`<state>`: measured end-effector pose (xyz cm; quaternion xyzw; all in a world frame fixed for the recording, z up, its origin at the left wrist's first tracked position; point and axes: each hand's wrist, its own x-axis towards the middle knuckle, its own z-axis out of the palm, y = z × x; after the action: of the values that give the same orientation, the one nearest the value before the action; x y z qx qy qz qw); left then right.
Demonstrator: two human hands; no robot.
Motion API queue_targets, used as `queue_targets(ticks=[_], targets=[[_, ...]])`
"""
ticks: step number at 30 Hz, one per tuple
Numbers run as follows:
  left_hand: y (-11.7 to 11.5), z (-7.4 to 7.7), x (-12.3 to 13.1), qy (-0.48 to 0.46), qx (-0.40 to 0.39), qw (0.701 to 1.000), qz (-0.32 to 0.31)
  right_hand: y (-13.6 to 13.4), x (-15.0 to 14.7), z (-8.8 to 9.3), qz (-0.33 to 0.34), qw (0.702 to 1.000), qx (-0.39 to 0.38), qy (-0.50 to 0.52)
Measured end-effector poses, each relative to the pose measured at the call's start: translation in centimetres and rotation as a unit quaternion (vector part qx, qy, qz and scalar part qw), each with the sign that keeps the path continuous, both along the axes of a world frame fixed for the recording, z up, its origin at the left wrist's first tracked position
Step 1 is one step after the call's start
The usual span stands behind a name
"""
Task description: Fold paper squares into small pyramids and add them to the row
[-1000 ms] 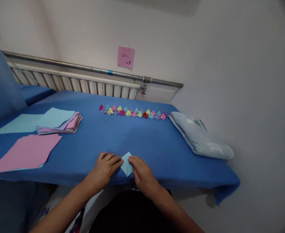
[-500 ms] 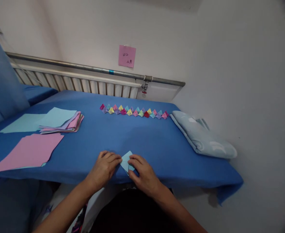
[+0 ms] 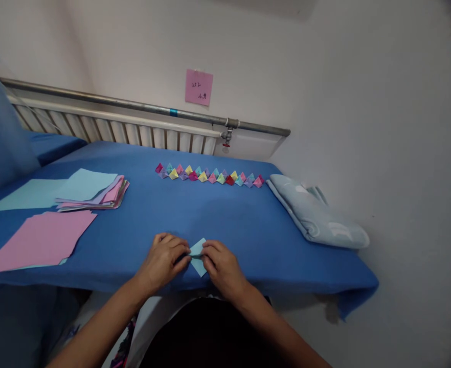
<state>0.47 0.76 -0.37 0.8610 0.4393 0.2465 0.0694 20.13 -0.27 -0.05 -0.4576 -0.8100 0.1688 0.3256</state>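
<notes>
light blue folded paper (image 3: 198, 254) pinched by fingertips of left hand (image 3: 163, 261) and right hand (image 3: 221, 267) on blue cloth (image 3: 218, 220); row of folded pieces (image 3: 209, 176) beyond, paper stack (image 3: 95, 191) left, folded towel (image 3: 317, 214) right.

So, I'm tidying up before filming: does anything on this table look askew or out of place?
Nothing spilled or damaged. Only the paper stack at the left is fanned unevenly, and the pink sheets beside it lie skewed. The row of folded pieces is straight.

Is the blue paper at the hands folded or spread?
Folded: the paper is a small diamond pinched between left hand and right hand, smaller than the pink sheets.
</notes>
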Motion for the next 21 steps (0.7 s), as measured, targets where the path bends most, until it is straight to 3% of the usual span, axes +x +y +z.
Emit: queue_targets(ticks=[14,21], targets=[[0.6,-0.7,0.4,-0.010,-0.018,0.999,0.044,0.6,-0.6,-0.5,-0.061,0.997,-0.019,0.045],[0.6,0.3,1.1,0.005,-0.070,0.994,0.083,0.5,-0.7,-0.4,-0.075,0.997,-0.019,0.020]])
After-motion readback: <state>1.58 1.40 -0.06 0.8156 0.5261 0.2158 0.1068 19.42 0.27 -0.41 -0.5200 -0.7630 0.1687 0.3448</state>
